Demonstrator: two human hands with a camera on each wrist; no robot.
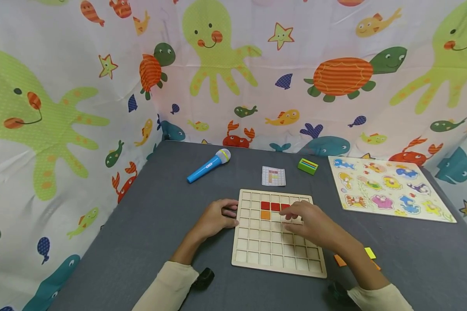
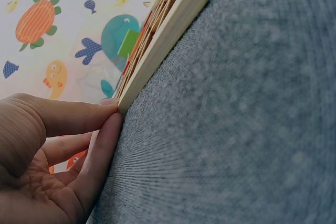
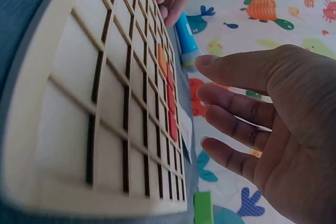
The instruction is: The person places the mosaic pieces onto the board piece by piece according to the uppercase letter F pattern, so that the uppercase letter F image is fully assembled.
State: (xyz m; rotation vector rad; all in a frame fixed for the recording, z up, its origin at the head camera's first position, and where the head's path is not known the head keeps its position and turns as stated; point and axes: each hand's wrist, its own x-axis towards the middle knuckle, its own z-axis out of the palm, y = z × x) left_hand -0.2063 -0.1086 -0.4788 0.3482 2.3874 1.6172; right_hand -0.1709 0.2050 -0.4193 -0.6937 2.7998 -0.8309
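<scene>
A wooden grid board [image 1: 259, 259] lies on the grey table. Three red tiles [image 1: 275, 207] sit in a row in its upper cells, with one orange tile [image 1: 265, 214] under the leftmost. My left hand [image 1: 217, 219] holds the board's left edge between thumb and fingers, closely seen in the left wrist view [image 2: 68, 150]. Over the board's right half hovers my right hand [image 1: 309, 222], near the rightmost red tile. In the right wrist view its fingers [image 3: 236, 124] are relaxed and apart from the thumb, holding nothing. Loose orange [image 1: 340, 260] and yellow tiles [image 1: 370, 253] lie by my right forearm.
Behind the board lies a small card [image 1: 273, 176] printed with a coloured grid pattern. A green box [image 1: 308, 166] with coloured strips stands beside it. A blue toy microphone [image 1: 209, 166] lies back left, an animal puzzle board [image 1: 389, 190] at right. A sea-animal curtain [image 1: 249, 52] hangs behind.
</scene>
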